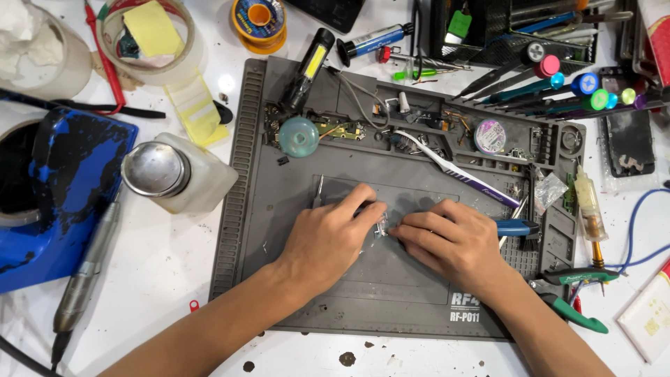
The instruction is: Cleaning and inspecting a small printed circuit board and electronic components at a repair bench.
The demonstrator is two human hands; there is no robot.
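Two hands (left hand [326, 236] & right hand [453, 239]) pinch one tiny part [382, 227] on one grey mat [391, 279].

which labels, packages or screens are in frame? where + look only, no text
Solder spool: top centre, round, yellow label.
Small reel: mat's upper right tray, round, white-purple label.
Mat: grey, pale printed marking at lower right.
White packet: right edge, flat.
Dark screen-like slab: top edge.

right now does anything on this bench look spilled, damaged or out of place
Nothing looks spilled. A white toothbrush lies slanted across the grey mat's parts trays, and dark spots mark the white table at the mat's near edge. Both hands, left and right, pinch a tiny clear part.
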